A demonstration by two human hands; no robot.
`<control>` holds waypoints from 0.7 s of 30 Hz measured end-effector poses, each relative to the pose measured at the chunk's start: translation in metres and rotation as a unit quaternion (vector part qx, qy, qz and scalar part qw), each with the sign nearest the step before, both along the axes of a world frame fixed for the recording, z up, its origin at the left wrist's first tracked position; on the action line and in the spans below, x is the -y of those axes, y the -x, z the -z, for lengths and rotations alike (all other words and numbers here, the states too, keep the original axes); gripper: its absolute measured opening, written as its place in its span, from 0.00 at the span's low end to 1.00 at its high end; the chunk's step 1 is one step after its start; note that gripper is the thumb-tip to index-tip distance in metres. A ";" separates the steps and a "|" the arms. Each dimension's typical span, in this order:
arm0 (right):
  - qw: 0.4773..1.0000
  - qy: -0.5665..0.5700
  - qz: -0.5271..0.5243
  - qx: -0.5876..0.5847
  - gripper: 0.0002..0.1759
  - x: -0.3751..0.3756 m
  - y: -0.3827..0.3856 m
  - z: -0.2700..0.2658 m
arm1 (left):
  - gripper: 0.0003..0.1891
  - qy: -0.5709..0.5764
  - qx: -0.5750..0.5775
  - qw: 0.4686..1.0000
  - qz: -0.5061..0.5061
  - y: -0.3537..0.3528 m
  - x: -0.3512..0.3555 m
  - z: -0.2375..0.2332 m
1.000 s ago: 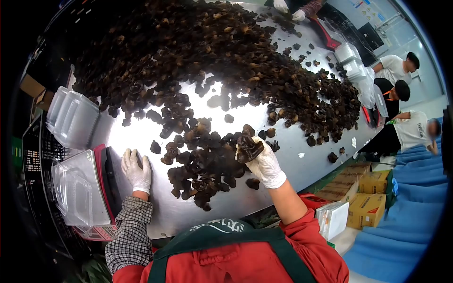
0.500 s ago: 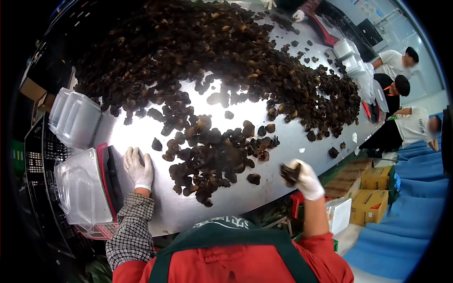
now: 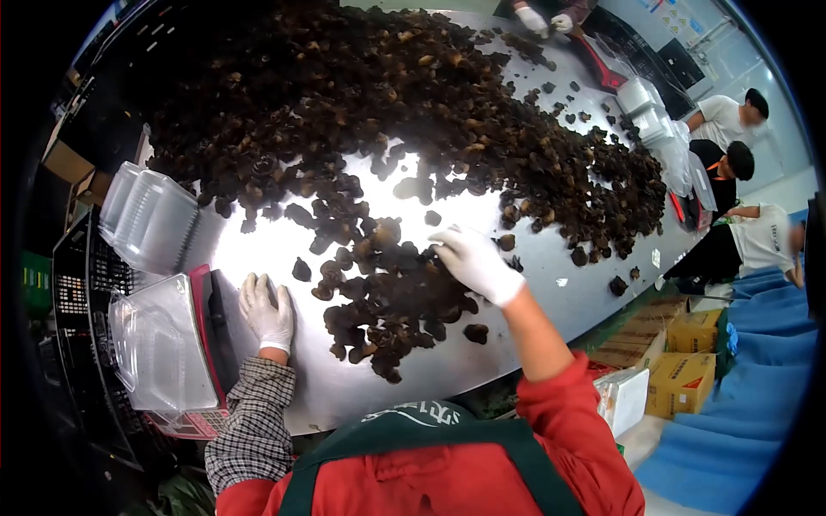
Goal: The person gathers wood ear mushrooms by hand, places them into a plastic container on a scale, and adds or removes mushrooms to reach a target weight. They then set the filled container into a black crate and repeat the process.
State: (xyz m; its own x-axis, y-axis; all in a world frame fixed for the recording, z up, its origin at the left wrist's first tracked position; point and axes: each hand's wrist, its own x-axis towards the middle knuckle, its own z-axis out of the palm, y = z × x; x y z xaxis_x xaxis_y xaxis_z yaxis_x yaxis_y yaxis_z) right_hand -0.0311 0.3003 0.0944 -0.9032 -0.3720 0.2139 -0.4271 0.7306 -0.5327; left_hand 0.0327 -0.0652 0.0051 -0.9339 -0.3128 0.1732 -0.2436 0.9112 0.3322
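Observation:
My left hand (image 3: 268,318), in a white glove, lies flat on the metal table (image 3: 297,391) with its fingers stretched out. It rests beside a scale-like device with a red edge (image 3: 203,322). My right hand (image 3: 473,265), also gloved in white, reaches over the right side of a small heap of dark brown mushroom-like pieces (image 3: 391,297). Its fingertips are apart and touch or nearly touch pieces there; what lies under the palm is hidden. A single piece (image 3: 475,333) sits below this hand. Behind spreads a much larger pile of the same pieces (image 3: 344,95).
Stacked clear plastic boxes (image 3: 151,215) and a clear lid (image 3: 142,344) stand at the left, near a black crate (image 3: 73,284). A co-worker's gloved hands (image 3: 546,21) are at the far end. Yellow cartons (image 3: 680,383) and other people are off to the right.
My right hand has moved left and away from me, from the table's near right side to the small heap. The dark pieces it held no longer show. My left hand stays flat.

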 end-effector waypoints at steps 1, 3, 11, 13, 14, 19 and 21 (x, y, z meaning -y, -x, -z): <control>0.999 -0.037 -0.016 -0.023 0.11 0.024 0.023 0.007 | 0.23 0.003 -0.004 1.000 -0.002 0.000 0.000 0.000; 0.987 -0.162 -0.011 0.017 0.09 0.054 0.063 0.023 | 0.22 0.000 -0.026 1.000 0.008 -0.001 0.002 0.004; 0.998 0.039 0.034 0.027 0.07 0.031 0.068 0.032 | 0.22 0.009 -0.032 0.999 0.005 -0.001 0.002 0.010; 0.993 0.059 0.080 -0.067 0.08 -0.014 0.048 0.007 | 0.22 0.001 -0.009 1.000 -0.003 -0.001 0.000 0.003; 0.986 0.083 0.143 0.015 0.07 -0.043 0.027 -0.012 | 0.23 0.001 -0.003 1.000 -0.006 0.000 -0.001 0.001; 0.929 -0.057 0.362 0.049 0.07 -0.196 -0.122 -0.049 | 0.24 0.007 0.010 1.000 -0.003 0.001 0.003 0.005; 0.853 -0.255 0.443 0.100 0.13 -0.244 -0.186 -0.031 | 0.24 0.009 0.034 0.999 -0.008 0.002 0.001 0.001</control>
